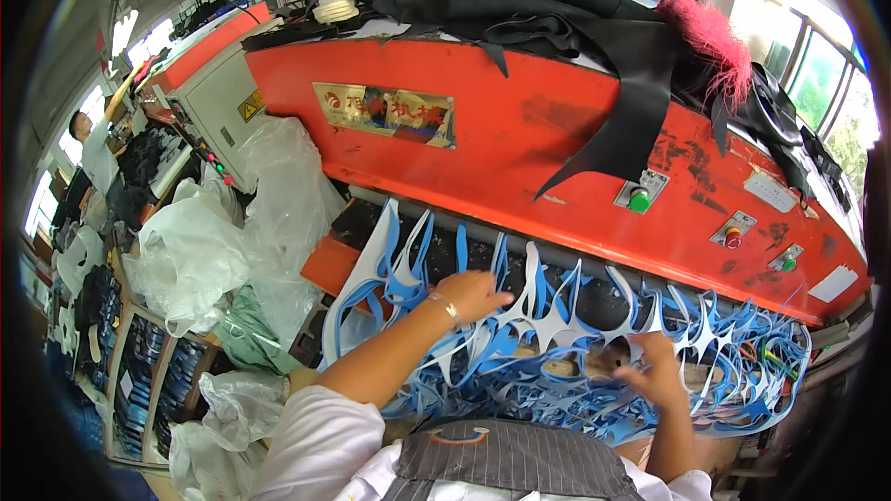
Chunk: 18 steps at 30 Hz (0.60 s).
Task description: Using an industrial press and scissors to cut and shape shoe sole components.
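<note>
A web of blue-and-white sheet offcuts (566,329), full of cut-out gaps, hangs from the dark bed of a red machine and piles up in front of me. My left hand (471,295), with a band on the wrist, is over the upper strips at the machine's edge. Its thumb sticks out to the right; its other fingers are foreshortened, and I see nothing held. Farther right, above the tangled strips, my right hand (657,371) has its thumb and fingers apart with nothing visible between them. Whether either hand touches the strips is unclear.
The red machine (520,130) spans the front, with green buttons (639,200) and a red knob (733,237). Black sheet material (622,121) and pink fibres (710,46) drape over its top. Clear plastic bags (195,250) crowd the left, by a shelf (139,390). Another person (97,153) stands far left.
</note>
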{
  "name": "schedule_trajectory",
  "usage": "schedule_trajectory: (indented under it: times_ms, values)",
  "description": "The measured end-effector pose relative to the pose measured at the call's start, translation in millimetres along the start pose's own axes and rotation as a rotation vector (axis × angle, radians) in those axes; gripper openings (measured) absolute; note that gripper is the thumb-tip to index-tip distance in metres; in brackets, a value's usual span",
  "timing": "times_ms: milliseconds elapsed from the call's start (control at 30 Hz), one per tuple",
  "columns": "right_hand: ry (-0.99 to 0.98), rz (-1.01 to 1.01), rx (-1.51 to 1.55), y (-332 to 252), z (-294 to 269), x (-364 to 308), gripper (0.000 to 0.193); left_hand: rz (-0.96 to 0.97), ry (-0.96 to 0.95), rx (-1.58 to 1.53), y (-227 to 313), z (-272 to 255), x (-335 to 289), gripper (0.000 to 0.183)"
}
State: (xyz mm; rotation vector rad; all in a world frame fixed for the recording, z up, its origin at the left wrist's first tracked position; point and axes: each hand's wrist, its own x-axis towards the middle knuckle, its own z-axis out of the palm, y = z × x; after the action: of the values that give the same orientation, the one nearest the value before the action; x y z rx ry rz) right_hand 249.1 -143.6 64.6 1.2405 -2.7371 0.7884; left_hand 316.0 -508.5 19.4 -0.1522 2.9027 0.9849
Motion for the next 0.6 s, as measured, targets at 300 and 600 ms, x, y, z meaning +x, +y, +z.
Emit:
schedule_trajectory:
  times_ms: [300, 600]
  values:
    - [-0.253, 0.182, -0.198, -54, 90, 15, 0.057, 0.095, 0.419, 0.135, -25, 60, -50, 0.038]
    - [-0.635, 0.126, -0.075, -46, 42, 42, 0.040, -0.028, 0.087, 0.212, -20, 20, -51, 0.038]
